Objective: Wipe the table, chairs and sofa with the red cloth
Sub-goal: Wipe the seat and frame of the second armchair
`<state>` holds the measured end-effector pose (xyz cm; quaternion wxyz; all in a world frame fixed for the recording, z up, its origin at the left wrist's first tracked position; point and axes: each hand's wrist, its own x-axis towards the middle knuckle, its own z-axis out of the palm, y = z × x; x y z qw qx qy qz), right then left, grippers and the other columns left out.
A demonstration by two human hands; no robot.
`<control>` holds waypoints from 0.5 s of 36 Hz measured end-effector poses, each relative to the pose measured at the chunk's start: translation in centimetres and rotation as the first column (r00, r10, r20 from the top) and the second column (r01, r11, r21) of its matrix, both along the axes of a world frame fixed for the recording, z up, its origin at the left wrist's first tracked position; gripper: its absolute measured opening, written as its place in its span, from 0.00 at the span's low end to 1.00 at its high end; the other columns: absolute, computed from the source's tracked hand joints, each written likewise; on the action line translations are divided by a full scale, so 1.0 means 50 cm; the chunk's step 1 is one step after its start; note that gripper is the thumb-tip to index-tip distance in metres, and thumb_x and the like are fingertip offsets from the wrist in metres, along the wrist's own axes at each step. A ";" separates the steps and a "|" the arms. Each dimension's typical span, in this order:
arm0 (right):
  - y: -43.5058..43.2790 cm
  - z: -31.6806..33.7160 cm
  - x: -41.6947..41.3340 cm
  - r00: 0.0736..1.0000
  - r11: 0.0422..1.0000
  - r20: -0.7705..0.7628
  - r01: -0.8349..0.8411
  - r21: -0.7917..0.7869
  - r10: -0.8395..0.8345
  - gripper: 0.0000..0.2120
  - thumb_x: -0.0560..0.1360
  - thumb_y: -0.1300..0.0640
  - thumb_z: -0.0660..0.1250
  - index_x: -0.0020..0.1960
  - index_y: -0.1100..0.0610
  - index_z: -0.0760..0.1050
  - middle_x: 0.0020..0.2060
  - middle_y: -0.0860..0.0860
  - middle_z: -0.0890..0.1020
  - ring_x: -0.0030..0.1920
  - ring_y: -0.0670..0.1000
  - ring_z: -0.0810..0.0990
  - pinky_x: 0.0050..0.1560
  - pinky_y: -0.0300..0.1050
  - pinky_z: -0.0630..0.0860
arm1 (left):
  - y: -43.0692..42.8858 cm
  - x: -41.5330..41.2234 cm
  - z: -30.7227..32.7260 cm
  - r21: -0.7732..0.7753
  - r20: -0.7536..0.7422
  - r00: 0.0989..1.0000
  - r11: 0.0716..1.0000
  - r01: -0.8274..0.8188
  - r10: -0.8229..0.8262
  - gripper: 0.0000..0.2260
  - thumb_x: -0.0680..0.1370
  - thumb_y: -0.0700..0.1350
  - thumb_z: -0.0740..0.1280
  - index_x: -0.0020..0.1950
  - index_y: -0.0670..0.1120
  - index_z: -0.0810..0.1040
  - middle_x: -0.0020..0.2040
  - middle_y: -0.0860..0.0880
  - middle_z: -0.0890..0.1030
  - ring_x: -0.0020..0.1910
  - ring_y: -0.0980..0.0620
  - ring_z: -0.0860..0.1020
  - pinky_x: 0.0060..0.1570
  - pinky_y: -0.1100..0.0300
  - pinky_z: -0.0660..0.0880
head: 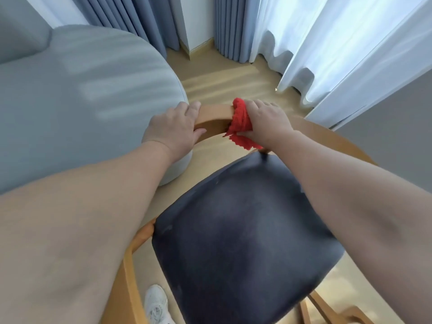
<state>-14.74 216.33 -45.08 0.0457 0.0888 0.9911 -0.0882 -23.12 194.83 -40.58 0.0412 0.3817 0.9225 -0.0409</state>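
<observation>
A wooden chair with a dark blue seat (238, 235) stands right in front of me, its curved wooden backrest (215, 115) at the far side. My left hand (173, 127) grips the backrest's top rail on the left. My right hand (264, 120) presses the bunched red cloth (240, 122) around the same rail just to the right, a loose corner hanging below. The grey sofa (81, 94) fills the left of the view, its rounded end touching or nearly touching the chair back.
Blue curtains (229, 26) and white sheer curtains (327, 43) hang beyond the chair over a light wooden floor (229, 78). A grey panel (392, 136) stands at the right. My white shoe (155, 305) shows at the bottom by the chair frame.
</observation>
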 end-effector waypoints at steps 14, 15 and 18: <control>0.060 -0.007 0.091 0.976 0.962 0.060 0.196 0.189 -0.211 0.27 0.74 0.47 0.65 0.68 0.59 0.64 0.58 0.57 0.76 0.58 0.59 0.74 0.61 0.53 0.68 | 0.007 0.006 0.002 -0.021 0.028 1.000 1.000 0.005 -0.004 0.27 0.79 0.59 0.56 0.74 0.48 0.58 0.60 0.45 0.71 0.56 0.43 0.73 0.45 0.50 0.70; 0.063 -0.007 0.100 0.971 0.957 0.062 0.216 0.192 -0.232 0.28 0.74 0.48 0.65 0.69 0.60 0.64 0.58 0.57 0.76 0.58 0.60 0.74 0.62 0.53 0.68 | 0.008 0.008 0.002 -0.023 0.029 1.000 1.000 0.008 -0.007 0.27 0.80 0.59 0.56 0.74 0.48 0.58 0.60 0.45 0.71 0.56 0.43 0.73 0.45 0.50 0.70; 0.070 -0.010 0.125 0.958 0.945 0.070 0.261 0.199 -0.280 0.29 0.75 0.49 0.65 0.71 0.61 0.62 0.60 0.58 0.74 0.60 0.60 0.73 0.64 0.53 0.67 | 0.010 0.009 0.004 -0.038 0.002 1.000 0.999 0.031 -0.031 0.27 0.80 0.57 0.56 0.75 0.45 0.58 0.62 0.43 0.71 0.57 0.42 0.72 0.48 0.51 0.68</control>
